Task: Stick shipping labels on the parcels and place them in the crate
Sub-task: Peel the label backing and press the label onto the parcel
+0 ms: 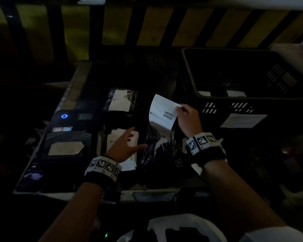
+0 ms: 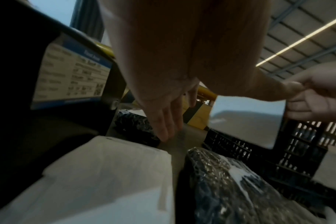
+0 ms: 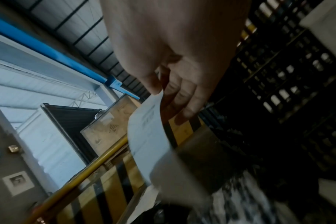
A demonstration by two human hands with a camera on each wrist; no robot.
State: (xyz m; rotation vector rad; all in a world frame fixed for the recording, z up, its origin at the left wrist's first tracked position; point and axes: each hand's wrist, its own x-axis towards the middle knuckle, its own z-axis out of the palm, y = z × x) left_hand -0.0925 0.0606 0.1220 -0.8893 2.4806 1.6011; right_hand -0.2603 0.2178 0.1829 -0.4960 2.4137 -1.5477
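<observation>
right hand (image 1: 188,119) pinching label (image 1: 163,110)

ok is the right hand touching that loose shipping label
Touching. In the head view the right hand pinches the corner of the shipping label between thumb and fingers; the right wrist view shows the fingers on the label's edge.

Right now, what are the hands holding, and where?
Right hand pinches the shipping label at its upper right corner. Left hand holds nothing.
</observation>
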